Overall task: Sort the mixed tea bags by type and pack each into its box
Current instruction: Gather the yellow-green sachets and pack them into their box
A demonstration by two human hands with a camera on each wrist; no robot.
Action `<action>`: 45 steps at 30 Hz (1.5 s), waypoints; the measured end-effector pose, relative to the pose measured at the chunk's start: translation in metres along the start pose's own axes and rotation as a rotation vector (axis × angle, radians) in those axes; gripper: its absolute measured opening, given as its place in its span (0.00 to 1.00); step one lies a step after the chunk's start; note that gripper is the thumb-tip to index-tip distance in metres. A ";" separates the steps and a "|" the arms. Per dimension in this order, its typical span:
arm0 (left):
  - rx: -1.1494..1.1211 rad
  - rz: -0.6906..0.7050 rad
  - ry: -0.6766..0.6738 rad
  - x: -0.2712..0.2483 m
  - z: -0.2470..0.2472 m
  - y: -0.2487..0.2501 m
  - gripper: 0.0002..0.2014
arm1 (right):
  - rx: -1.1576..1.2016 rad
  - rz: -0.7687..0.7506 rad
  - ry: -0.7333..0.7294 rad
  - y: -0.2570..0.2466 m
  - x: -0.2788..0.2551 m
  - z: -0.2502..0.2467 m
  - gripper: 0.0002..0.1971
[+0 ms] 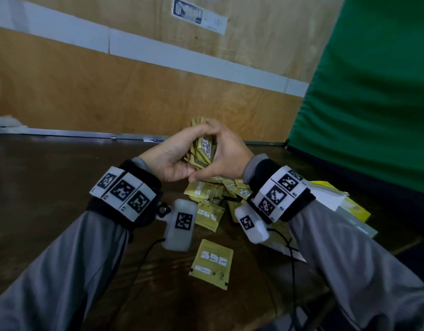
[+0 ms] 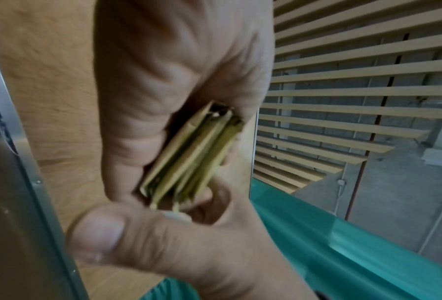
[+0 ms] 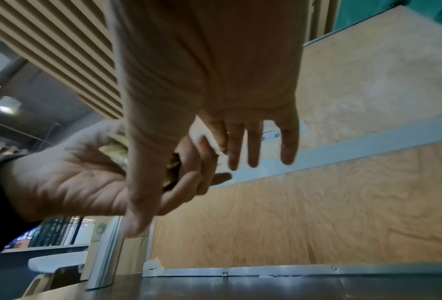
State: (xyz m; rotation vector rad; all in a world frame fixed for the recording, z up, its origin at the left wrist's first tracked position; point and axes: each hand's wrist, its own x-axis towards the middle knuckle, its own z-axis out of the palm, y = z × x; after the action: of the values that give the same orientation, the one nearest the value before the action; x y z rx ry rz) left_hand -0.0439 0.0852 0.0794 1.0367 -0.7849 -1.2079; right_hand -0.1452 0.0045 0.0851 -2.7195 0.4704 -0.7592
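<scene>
A stack of yellow tea bags point(image 1: 203, 149) is held upright above the table between both hands. My left hand point(image 1: 172, 156) curls its fingers round the stack point(image 2: 189, 158), whose edges show between fingers and palm. My right hand point(image 1: 230, 154) presses against the stack's right side. In the right wrist view three fingers of my right hand point(image 3: 253, 146) stick out straight past the stack point(image 3: 172, 172), and its thumb lies along the lower edge. Loose yellow tea bags point(image 1: 206, 192) lie in a pile under the hands. One bag point(image 1: 212, 263) lies alone, nearer to me.
A yellow box point(image 1: 354, 209) with white flaps lies at the right, partly behind my right wrist. The dark table point(image 1: 63, 163) ends in a metal rail point(image 1: 63, 134) against a plywood wall point(image 1: 110, 91). A green curtain point(image 1: 373, 91) hangs at the right.
</scene>
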 end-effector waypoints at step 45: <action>-0.040 0.113 0.453 0.024 -0.034 -0.006 0.15 | 0.286 0.572 -0.265 0.051 0.003 0.021 0.06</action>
State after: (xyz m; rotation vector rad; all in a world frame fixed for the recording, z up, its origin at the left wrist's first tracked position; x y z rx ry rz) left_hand -0.0104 0.0686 0.0605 1.1611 -0.4551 -0.8440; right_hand -0.1437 -0.0396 0.0517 -2.2043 0.9349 -0.2809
